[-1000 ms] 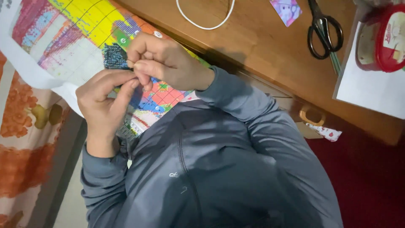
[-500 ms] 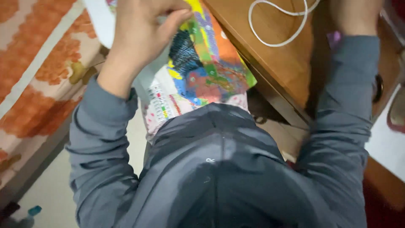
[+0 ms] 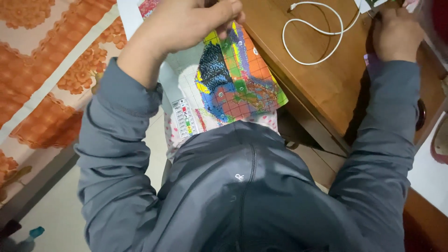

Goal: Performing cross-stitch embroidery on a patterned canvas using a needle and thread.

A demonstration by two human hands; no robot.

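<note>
Left hand [image 3: 186, 23] clenched on the top edge of the colourful gridded canvas [image 3: 238, 79]; right hand [image 3: 396, 32] rests on the wooden surface [image 3: 326, 84] beside the white cable [image 3: 317, 32], grip indiscernible.

So the main surface here is a brown wooden table [image 3: 326, 88], seen at an angle with its near edge running diagonally down to the right. A white cable [image 3: 317, 32] lies looped on it near the far edge. A colourful gridded cross-stitch canvas [image 3: 238, 79] hangs over the table's left corner and spills off it. Toward the right edge there's a white sheet [image 3: 431, 175] on the wood. Below the table, pale floor [image 3: 56, 210] shows at lower left.
</note>
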